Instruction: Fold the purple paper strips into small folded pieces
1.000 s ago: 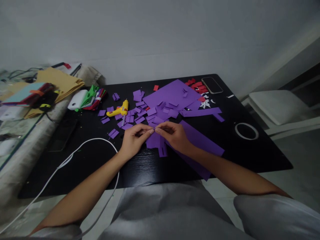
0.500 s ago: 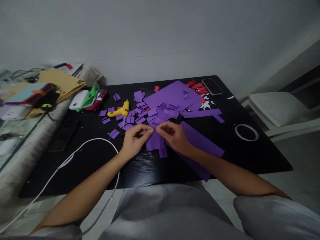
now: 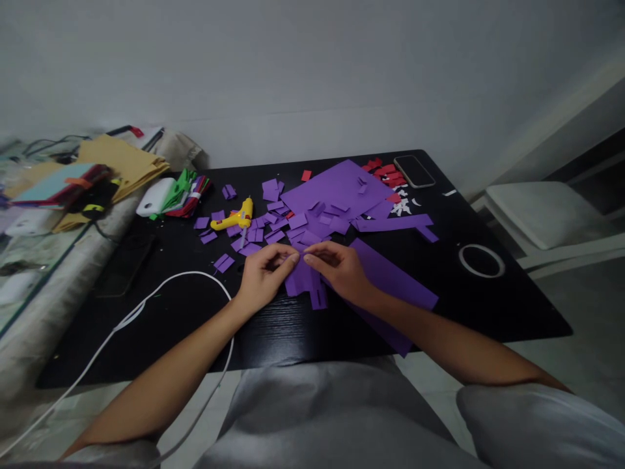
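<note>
My left hand [image 3: 266, 273] and my right hand [image 3: 342, 268] meet at the front middle of the table, thumbs and forefingers pinched together. Between the fingertips is a small piece of purple paper, mostly hidden by them. Just below the hands lie purple paper pieces [image 3: 303, 284], one a slotted strip [image 3: 319, 298] that points toward me. A large purple sheet [image 3: 390, 286] extends under my right wrist. Many small folded purple pieces [image 3: 276, 234] are scattered beyond my left hand, beside a yellow hot glue gun [image 3: 237, 217].
Another purple sheet [image 3: 342, 182] lies at the back, near red paper scraps [image 3: 388, 172], white scraps [image 3: 403, 203] and a phone [image 3: 414, 170]. A white ring [image 3: 482, 260] rests on the right. A white cable [image 3: 170, 277] loops at left. Bundled coloured paper [image 3: 188, 195] sits back left.
My right fingertips have shifted very slightly at the purple paper. Otherwise the hands and the pieces on the table keep their places; the view has tilted a touch.
</note>
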